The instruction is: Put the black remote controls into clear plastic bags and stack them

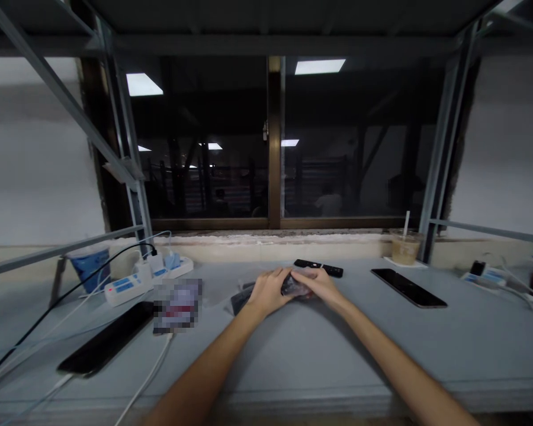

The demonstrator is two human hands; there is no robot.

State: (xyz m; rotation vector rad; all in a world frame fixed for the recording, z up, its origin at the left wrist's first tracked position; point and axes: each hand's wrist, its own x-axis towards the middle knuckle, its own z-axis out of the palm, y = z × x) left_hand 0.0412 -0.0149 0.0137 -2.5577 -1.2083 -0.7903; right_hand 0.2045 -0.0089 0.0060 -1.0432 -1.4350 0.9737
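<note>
Both my hands meet at the middle of the grey table point(293, 349). My left hand point(269, 290) and my right hand point(317, 283) are closed together around a small dark object in clear wrapping point(293, 286). What the object is I cannot make out. Under my left hand lies a dark flat piece point(238, 299). Just beyond my right hand a slim black remote point(318, 268) rests on the table.
A black phone point(408, 288) lies to the right, a cup with a straw point(405, 247) behind it. At left are a black tablet point(109, 340) on a white cable, a white power strip point(146, 278), a blue bucket point(90, 266). A dark window sits behind.
</note>
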